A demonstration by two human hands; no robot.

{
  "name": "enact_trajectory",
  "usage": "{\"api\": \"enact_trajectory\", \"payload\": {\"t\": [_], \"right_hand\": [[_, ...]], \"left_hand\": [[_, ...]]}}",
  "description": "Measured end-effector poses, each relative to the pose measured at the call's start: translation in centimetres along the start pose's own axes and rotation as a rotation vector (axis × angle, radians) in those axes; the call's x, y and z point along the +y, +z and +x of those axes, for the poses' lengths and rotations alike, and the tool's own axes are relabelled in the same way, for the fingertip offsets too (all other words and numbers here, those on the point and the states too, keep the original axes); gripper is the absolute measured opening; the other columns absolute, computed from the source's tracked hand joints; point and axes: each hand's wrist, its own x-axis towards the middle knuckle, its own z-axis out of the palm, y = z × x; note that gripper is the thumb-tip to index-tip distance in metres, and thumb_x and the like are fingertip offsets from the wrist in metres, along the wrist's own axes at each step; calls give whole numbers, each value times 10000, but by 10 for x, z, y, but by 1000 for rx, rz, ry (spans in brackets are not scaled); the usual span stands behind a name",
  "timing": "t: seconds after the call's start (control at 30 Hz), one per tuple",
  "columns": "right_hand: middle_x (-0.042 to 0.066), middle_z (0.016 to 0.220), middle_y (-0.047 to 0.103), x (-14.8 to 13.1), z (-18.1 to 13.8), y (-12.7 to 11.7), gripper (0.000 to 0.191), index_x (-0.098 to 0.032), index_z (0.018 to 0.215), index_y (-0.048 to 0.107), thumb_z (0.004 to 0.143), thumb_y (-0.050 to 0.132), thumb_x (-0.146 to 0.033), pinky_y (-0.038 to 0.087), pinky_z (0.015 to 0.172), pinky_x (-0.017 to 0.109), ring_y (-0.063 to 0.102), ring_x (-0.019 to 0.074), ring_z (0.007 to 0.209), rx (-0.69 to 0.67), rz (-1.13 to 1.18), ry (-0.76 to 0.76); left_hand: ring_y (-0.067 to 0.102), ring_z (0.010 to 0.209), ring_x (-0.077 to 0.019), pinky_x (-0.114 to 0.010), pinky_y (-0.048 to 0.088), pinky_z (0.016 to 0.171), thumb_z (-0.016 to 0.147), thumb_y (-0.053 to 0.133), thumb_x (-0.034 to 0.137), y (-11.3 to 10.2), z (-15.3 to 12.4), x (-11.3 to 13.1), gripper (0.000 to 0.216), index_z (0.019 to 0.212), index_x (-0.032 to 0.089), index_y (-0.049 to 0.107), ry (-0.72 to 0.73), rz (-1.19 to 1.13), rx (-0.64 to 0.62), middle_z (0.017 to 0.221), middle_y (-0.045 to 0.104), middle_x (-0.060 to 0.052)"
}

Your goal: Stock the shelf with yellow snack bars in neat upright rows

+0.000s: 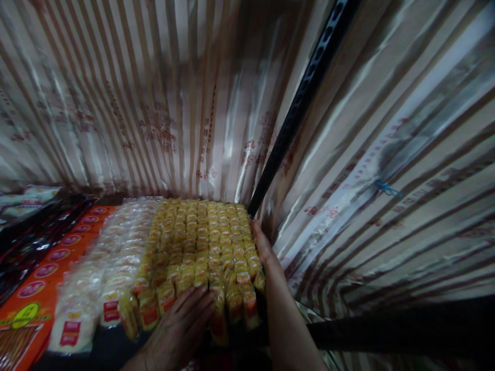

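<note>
Small yellow wrapped packets (201,242) stand in tight rows on a dark shelf. My left hand (187,314) lies against the front of these rows, its fingers stretched out and side by side. Along the right side of the block reaches my right hand (263,242), extended beside the packets near the foot of a dark post. It touches or nearly touches the end row, and part of its fingers is hard to see. Some front packets, such as one yellow packet (129,312) at the left corner, lean out of line. Neither hand grips a packet.
Left of the yellow rows are clear-wrapped white packets (112,257), an orange printed box or packs (58,257) and dark glossy packages (31,242). A perforated black post (294,118) rises at the back right corner. Striped printed sheeting (174,103) hangs behind and to the right.
</note>
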Motion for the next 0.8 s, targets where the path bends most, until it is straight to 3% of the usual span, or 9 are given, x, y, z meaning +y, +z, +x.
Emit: {"api": "enact_trajectory", "payload": {"t": [0.17,0.3,0.6,0.8], "right_hand": [[69,1043,695,-6,1,1,364,-264,906,685,715,555,-545,295,1036,379,467,216,1228,38,9,6],[63,1010,707,-6,2,2,370,-262,937,682,724,563,-541,325,1015,397,501,225,1194,4,46,31],[74,1051,690,3,7,1,328,-288,822,694,673,564,-550,253,1043,356,431,212,1250,40,-64,20],[74,1065,685,16,13,-3,262,-287,766,688,661,574,-499,236,1026,385,379,189,1281,80,37,9]], "left_hand": [[320,1321,-223,-394,366,1062,805,440,45,2,-3,0,480,1266,167,495,-9,-2,-23,1375,457,-37],[324,1320,-227,-396,365,1064,795,447,28,5,-5,0,493,1267,164,488,-4,4,-25,1378,452,-51],[285,1334,-262,-424,398,1035,764,449,28,5,-4,-1,518,1267,142,490,24,17,-33,1440,360,-38],[293,1332,-249,-416,423,1018,788,442,49,4,-3,-1,487,1260,152,501,6,11,-45,1440,359,-39]]}}
